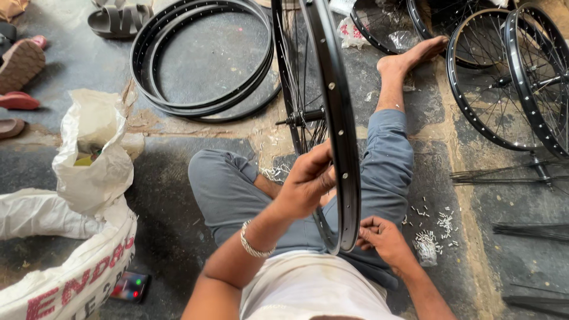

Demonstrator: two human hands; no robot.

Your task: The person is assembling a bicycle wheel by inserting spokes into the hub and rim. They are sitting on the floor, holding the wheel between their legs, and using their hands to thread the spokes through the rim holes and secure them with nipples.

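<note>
A black spoked bicycle wheel (pixel 332 89) stands upright on its edge between my legs, its hub (pixel 308 115) pointing left. My left hand (pixel 305 181) reaches inside the rim among the spokes, fingers closed around something I cannot make out. My right hand (pixel 382 237) sits just right of the rim's lower part, fingertips pinched together against the rim, likely on a small silver nipple. A silver bracelet (pixel 253 243) circles my left wrist.
Small silver nipples (pixel 435 228) lie scattered on the floor to my right. Bare black rims (pixel 204 56) lie behind on the left, built wheels (pixel 510 77) at the right. White sacks (pixel 89 178) stand left, a phone (pixel 130 285) beside them. Loose spokes (pixel 504 175) and sandals (pixel 21 62) lie about.
</note>
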